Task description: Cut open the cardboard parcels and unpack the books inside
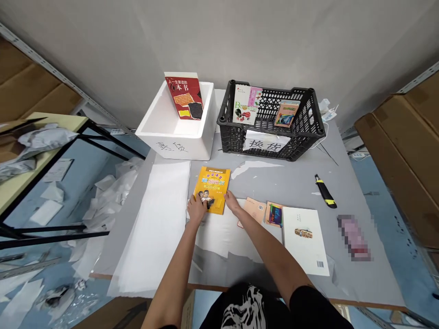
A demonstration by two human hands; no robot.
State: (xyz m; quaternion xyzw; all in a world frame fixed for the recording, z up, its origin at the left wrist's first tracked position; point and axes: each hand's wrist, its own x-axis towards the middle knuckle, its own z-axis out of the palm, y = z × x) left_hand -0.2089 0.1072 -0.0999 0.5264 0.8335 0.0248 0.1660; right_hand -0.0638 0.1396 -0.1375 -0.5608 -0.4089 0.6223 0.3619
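Note:
A yellow book with pictured children on its cover is held between my two hands over the table. My left hand grips its lower left corner, thumb on the cover. At the lower right edge, my right hand has its fingers closed on the book, partly tucked out of sight. Beneath and in front of it lies torn white paper. Right of my hands are two small orange booklets, partly covered by my right arm, and a white book.
A white foam box with a red book stands at the back, beside a black crate holding two books. White sheets lie left. A yellow-black box cutter and a pixelated pink object are right.

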